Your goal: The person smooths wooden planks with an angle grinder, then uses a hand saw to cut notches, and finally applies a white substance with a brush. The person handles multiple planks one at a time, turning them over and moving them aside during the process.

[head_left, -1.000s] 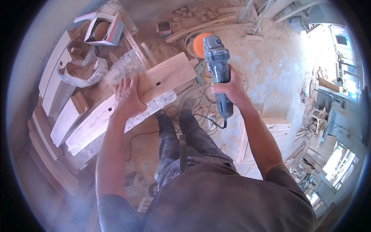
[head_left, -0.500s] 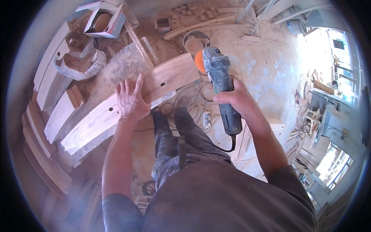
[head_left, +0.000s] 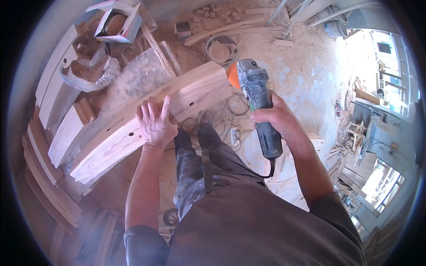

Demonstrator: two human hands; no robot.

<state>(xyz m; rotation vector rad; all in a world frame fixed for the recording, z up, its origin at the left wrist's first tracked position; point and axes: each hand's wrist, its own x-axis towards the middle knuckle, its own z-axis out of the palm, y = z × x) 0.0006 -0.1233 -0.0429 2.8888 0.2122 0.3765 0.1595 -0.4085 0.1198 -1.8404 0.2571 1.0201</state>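
Observation:
A long, pale, slightly curved wooden board (head_left: 208, 91) with two dark holes in its face slants across the workbench (head_left: 135, 73). My left hand (head_left: 157, 126) grips it near the middle, its fingers reaching over the far edge. In my right hand (head_left: 282, 117) is a dusty angle grinder (head_left: 257, 91), held round its body, with the cord trailing from its lower end. The grinder's orange disc (head_left: 232, 76) is at the board's right end; whether it touches the wood I cannot tell.
Curved boards (head_left: 51, 97) lean at the left, beside a ragged, hollow grey piece (head_left: 95, 77). An open carton (head_left: 119, 24) stands at the bench's far end. Cables (head_left: 235, 106) lie on the dusty floor near my feet. Offcuts and strips of wood (head_left: 230, 33) are scattered beyond.
The board has tilted, so its far long edge now shows more. My left hand has shifted a little to the right with it. The grinder has moved slightly right and nearer me.

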